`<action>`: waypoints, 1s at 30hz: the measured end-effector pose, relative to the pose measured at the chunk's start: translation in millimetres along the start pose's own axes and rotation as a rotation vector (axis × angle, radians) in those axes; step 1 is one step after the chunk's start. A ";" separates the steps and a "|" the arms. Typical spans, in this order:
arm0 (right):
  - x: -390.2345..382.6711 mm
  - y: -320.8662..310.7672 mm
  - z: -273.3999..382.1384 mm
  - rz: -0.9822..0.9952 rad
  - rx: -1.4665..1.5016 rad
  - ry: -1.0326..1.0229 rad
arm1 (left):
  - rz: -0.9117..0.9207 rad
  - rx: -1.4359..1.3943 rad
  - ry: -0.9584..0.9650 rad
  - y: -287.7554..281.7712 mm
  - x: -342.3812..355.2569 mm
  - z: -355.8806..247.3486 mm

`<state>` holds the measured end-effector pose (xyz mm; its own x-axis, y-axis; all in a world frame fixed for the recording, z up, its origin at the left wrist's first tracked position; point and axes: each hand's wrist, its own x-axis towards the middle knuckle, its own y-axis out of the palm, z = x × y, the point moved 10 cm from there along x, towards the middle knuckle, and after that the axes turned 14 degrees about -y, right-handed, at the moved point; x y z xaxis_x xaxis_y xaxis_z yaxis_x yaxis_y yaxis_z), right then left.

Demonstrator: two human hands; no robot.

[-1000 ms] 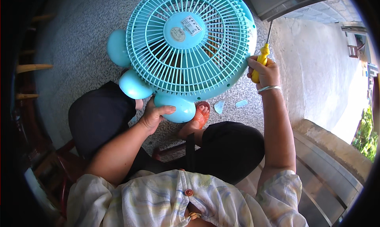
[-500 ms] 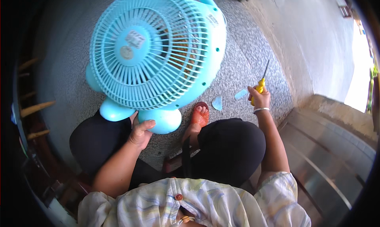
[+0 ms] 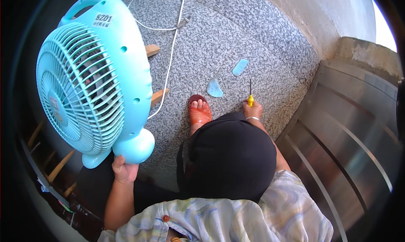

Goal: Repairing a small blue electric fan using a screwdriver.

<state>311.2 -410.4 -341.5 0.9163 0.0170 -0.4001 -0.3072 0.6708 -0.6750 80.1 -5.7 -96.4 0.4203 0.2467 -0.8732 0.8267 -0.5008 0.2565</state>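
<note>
A light-blue electric fan [image 3: 141, 77] with a round grille stands at the left, its side turned toward me. My left hand [image 3: 125, 170] grips the fan's rounded foot from below, thumb up against it. Farther right, beyond my knee, my right hand [image 3: 253, 110] is closed around a yellow-handled screwdriver [image 3: 250, 100], whose thin dark shaft points away from me. The screwdriver is apart from the fan. Part of the right hand's fingers is hidden behind the handle and wrist.
Two pale-blue broken pieces [image 3: 214, 88] lie on the speckled floor [image 3: 202, 52]. A white cord with a plug [image 3: 184, 22] trails beside the fan, near wooden legs [image 3: 158, 97]. Metal panels [image 3: 337, 132] and a wall border the right side. My sandalled foot [image 3: 199, 112] is between.
The fan has turned sideways and shifted left in view with my left hand, uncovering the cord and wooden legs. My right hand, still holding the screwdriver, appears lower and farther left.
</note>
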 end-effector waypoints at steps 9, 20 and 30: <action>-1.4 15.8 28.0 0.109 -0.202 -0.144 | 0.007 0.027 -0.017 6.4 3.3 0.6; 2.7 50.1 89.0 0.136 -0.346 -0.560 | -0.005 -0.056 -0.014 5.3 1.8 1.9; 53.0 19.1 145.4 0.213 0.216 -0.333 | 0.093 -0.125 0.013 13.8 -0.6 -1.5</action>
<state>391.2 -288.8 -285.4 0.8823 0.3851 -0.2707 -0.4692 0.7655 -0.4402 91.8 -11.5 -91.6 0.5018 0.2154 -0.8378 0.8237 -0.4147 0.3867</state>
